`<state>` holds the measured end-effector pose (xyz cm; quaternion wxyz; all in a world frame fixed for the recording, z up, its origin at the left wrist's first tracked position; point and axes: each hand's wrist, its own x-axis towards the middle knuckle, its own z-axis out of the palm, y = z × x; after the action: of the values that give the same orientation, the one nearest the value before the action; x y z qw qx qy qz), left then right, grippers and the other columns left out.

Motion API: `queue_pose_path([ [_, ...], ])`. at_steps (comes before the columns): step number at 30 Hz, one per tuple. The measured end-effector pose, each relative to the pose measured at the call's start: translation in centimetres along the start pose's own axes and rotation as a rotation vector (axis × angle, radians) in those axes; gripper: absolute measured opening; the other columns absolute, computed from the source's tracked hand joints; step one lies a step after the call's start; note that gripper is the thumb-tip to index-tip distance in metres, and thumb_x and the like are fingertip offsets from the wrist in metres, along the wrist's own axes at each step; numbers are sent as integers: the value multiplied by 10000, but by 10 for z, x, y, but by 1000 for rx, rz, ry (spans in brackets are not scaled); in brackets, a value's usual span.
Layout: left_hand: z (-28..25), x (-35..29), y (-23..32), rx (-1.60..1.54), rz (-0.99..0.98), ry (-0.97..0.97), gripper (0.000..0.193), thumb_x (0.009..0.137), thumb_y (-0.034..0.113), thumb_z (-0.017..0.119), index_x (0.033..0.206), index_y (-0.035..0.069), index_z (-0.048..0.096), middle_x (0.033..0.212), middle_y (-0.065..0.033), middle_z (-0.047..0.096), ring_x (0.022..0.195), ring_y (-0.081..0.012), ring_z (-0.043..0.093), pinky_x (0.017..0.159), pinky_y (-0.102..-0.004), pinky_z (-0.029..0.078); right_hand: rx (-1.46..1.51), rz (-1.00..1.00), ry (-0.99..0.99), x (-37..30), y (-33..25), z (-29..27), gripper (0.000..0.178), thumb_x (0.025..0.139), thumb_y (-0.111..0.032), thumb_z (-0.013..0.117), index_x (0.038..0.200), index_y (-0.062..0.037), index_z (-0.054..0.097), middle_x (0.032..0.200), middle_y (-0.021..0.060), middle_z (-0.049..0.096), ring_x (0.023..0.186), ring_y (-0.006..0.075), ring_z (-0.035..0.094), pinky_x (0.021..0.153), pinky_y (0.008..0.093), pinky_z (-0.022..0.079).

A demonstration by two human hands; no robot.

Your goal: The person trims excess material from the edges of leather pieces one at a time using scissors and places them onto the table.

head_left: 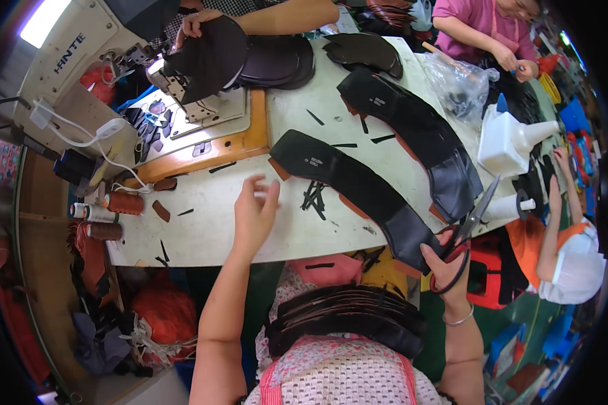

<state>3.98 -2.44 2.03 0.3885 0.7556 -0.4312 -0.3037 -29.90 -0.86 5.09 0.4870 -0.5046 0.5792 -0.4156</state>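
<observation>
A curved black leather piece (358, 185) with brown edging lies across the white table (236, 223). My right hand (446, 266) grips a pair of scissors (478, 214) by the looped handle, blades pointing up and away. Its thumb and fingers also pinch the piece's near right end at the table edge. My left hand (257, 212) hovers off the piece's far left end, fingers apart with nothing in them. Further back rests a stack of similar black curved pieces (412, 125). More dark leather pieces (344, 314) are piled across my lap.
A sewing machine (67, 54) stands at the left, near thread spools (123, 202). Thin black offcuts (313, 200) litter the table. At the right are a white bottle (503, 145) and a white spool (507, 207). Co-workers' hands (520, 67) show at the back and right.
</observation>
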Motion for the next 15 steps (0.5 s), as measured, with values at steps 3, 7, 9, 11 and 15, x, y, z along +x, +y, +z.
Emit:
queue_pose_path([
  [3, 4, 31, -7, -334, 178, -28, 269, 913, 110, 579, 1095, -84, 536, 930, -131, 641, 804, -158, 647, 727, -252, 515, -243, -152, 87, 5, 0, -4, 238, 785, -21, 693, 882, -51, 478, 833, 4, 527, 742, 73, 487, 685, 217, 410],
  [7, 12, 29, -2, -658, 85, -169, 244, 931, 46, 514, 1142, -75, 530, 975, -106, 628, 837, -165, 638, 790, -275, 533, -513, -390, 317, 24, -21, -16, 114, 828, -6, 644, 870, 13, 540, 710, 70, 553, 636, 109, 512, 614, 254, 439],
  [9, 10, 18, 14, -751, 61, -193, 230, 932, 30, 499, 1132, -76, 540, 983, -105, 622, 858, -165, 633, 815, -285, 539, -572, -462, 408, 24, -31, -15, 147, 812, -23, 670, 865, 13, 538, 695, 74, 551, 606, 128, 509, 595, 253, 434],
  [11, 7, 14, 22, -786, 4, -199, 260, 958, 96, 479, 1127, -94, 531, 1006, -128, 620, 938, -193, 625, 895, -351, 518, -568, -485, 371, 20, -35, -7, 171, 797, -37, 690, 862, 10, 539, 691, 73, 548, 596, 139, 506, 586, 257, 436],
  [15, 6, 18, 11, -587, 129, -263, 267, 962, 121, 485, 1116, -89, 544, 979, -136, 628, 938, -201, 627, 891, -349, 520, -499, -430, 14, 11, -42, 24, 298, 721, -122, 777, 867, 4, 550, 683, 80, 545, 576, 157, 529, 542, 287, 442],
])
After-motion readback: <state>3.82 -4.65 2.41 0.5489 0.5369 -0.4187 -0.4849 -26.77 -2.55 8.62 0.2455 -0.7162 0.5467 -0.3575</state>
